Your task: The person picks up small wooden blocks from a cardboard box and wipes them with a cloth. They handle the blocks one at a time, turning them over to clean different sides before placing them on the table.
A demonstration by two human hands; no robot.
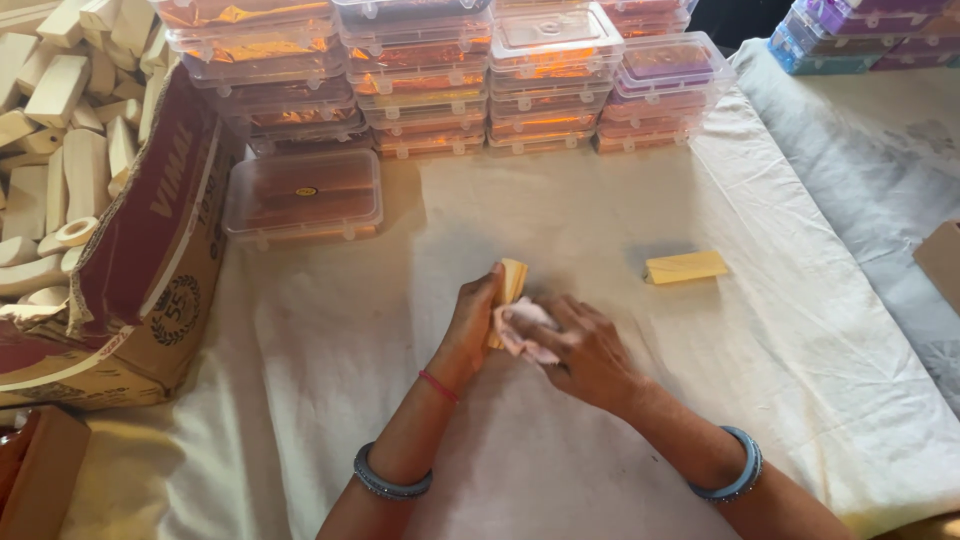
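Far out to the left of the hands a torn cardboard box (150, 260) lies on its side, spilling pale wooden blocks (60, 130); these look like the same stock as the piece in hand. Ahead of the left hand and a little to its left sits a single clear plastic case (303, 195) with something orange inside; beyond it, stacks of clear cases (450, 80) run across the far edge of the white cloth-covered table (400, 340).

The left hand (470, 325) is closed around a small pale wooden block (511, 285), thumb and fingers clamped on its lower part, the top end standing free above the fingertips; the wrist is bent inward, forearm coming up from below with a red thread and a grey bangle on it. The block looks stiff, light and smooth, probably a little slippery on its flat faces; the narrow sides seem the surest place to grip it, as the hand does now.

The right hand (585, 350) presses a soft pink cloth (522, 330) against the block's side, fingers curled over the crumpled cloth, palm down, forearm angled in from the lower right; the cloth is limp and folds to the grip.

Well to the right of and ahead of that hand a yellowish flat block (686, 266) lies alone on the table, untouched.
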